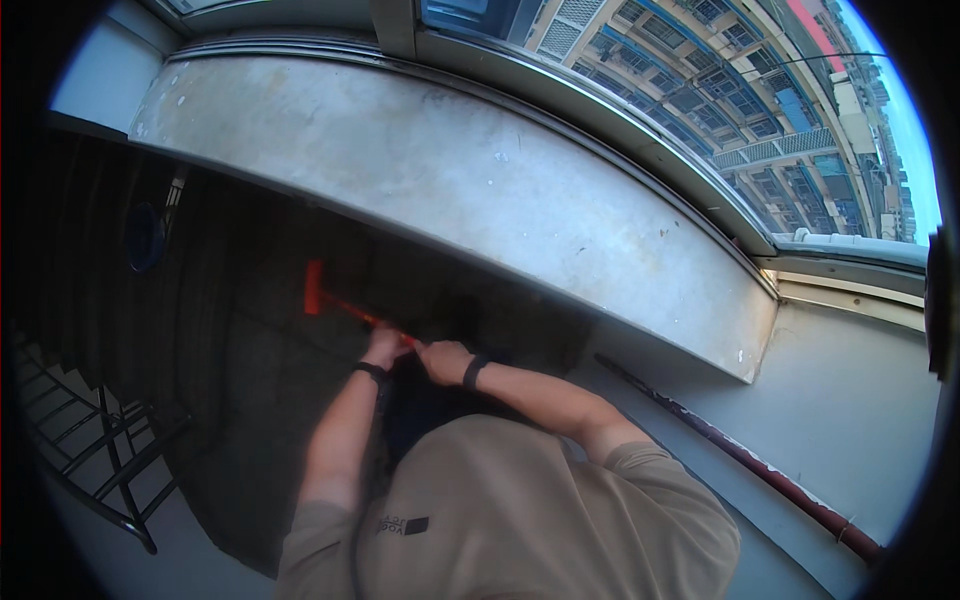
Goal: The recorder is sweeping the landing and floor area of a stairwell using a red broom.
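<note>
An orange T-shaped squeegee is held low in front of me, its wide head off to the left over the dark floor. Its thin handle slants down and right into my hands. My left hand is closed round the handle, with a dark band on the wrist. Just to its right, my right hand grips the handle's near end, also with a dark band at the wrist. The fingers partly hide the handle's end.
A pale stone window ledge runs across in front of me, beneath sliding window frames. Stairs and a dark metal railing stand at the left. A dark blue round object is further back there. A red-brown pipe follows the right wall.
</note>
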The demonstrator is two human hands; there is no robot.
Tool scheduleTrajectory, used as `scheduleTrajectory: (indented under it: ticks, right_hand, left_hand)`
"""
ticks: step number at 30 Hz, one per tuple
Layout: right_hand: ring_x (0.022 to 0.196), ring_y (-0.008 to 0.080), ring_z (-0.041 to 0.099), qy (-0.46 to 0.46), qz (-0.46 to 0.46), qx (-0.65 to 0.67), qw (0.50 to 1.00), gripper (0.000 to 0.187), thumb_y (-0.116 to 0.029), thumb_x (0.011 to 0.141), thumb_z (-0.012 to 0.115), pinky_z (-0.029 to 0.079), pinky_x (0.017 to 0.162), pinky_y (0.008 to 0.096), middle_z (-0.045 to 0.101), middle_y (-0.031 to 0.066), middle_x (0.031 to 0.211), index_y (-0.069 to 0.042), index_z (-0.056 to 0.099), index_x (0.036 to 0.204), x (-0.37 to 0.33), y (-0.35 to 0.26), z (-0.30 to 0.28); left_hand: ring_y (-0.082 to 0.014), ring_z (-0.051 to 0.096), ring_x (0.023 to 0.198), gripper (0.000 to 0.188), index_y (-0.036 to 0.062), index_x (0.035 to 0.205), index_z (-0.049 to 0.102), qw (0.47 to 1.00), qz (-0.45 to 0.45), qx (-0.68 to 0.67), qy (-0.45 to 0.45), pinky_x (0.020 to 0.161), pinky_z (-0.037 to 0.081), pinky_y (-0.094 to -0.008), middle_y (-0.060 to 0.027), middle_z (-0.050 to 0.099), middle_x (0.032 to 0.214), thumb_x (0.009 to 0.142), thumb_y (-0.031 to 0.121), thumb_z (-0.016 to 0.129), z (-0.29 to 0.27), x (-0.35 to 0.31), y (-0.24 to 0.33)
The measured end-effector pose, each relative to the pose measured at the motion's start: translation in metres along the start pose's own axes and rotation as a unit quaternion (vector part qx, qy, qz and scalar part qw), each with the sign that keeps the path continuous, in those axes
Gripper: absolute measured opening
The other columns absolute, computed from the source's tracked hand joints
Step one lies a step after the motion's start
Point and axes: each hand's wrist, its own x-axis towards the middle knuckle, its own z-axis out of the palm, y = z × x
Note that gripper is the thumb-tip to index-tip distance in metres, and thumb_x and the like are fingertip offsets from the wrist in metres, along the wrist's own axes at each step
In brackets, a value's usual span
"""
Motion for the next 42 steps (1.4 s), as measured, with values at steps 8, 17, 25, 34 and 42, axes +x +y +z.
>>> scheduleTrajectory:
  ticks: [8, 17, 25, 34, 42]
  right_hand:
    - [0.079, 0.0422, 0.063, -0.048, 0.045, 0.026, 0.997, 0.059, -0.012, 0.083, 0.049, 0.05, 0.069, 0.0504, 0.064, 0.0264, 0.084, 0.0, 0.032, 0.138, -0.055, 0.032, -0.038]
    - [0.072, 0.0438, 0.064, -0.068, 0.088, 0.012, 0.994, 0.064, -0.009, 0.082, 0.048, 0.051, 0.069, 0.0524, 0.063, 0.0287, 0.075, 0.002, 0.027, 0.141, -0.11, 0.019, -0.024]
    - [0.074, 0.0429, 0.065, -0.015, 0.024, 0.024, 0.999, 0.061, -0.008, 0.082, 0.047, 0.052, 0.069, 0.052, 0.064, 0.0272, 0.078, 0.001, 0.03, 0.14, 0.031, -0.007, -0.008]
    - [0.073, 0.0441, 0.063, -0.001, 0.015, -0.008, 1.0, 0.063, -0.009, 0.083, 0.049, 0.05, 0.068, 0.0536, 0.063, 0.0296, 0.078, -0.005, 0.027, 0.143, 0.045, -0.023, -0.019]
    - [0.069, 0.0426, 0.063, -0.083, 0.075, -0.01, 0.994, 0.069, -0.01, 0.083, 0.052, 0.051, 0.066, 0.0524, 0.062, 0.0279, 0.074, -0.006, 0.023, 0.145, -0.03, -0.056, -0.04]
  left_hand:
    - [-0.0353, 0.061, 0.093, 0.013, -0.0011, 0.1, 0.047, 0.824, -0.195, -0.525, -0.083, 0.085, 0.052, -0.0483, -0.0236, 0.059, 0.1, 0.094, 0.009, 0.04, 0.083, -0.031, 0.026]
    - [-0.0298, 0.06, 0.086, 0.016, 0.0056, 0.107, 0.043, 0.861, -0.225, -0.417, -0.184, 0.077, 0.052, -0.0495, -0.0133, 0.056, 0.092, 0.098, 0.018, 0.038, 0.12, -0.06, 0.016]
    - [-0.0289, 0.061, 0.083, 0.021, 0.0057, 0.113, 0.044, 0.892, -0.171, -0.414, -0.063, 0.075, 0.053, -0.0473, -0.0126, 0.058, 0.093, 0.099, 0.022, 0.04, 0.007, 0.026, 0.013]
    - [-0.0307, 0.061, 0.081, 0.018, 0.0056, 0.106, 0.044, 0.882, -0.17, -0.429, -0.099, 0.073, 0.053, -0.0503, -0.0125, 0.057, 0.087, 0.099, 0.022, 0.041, -0.016, 0.036, 0.021]
    - [-0.0294, 0.06, 0.082, 0.017, 0.0065, 0.107, 0.042, 0.844, -0.213, -0.445, -0.211, 0.073, 0.053, -0.0511, -0.0129, 0.055, 0.09, 0.098, 0.021, 0.04, 0.019, -0.036, 0.016]
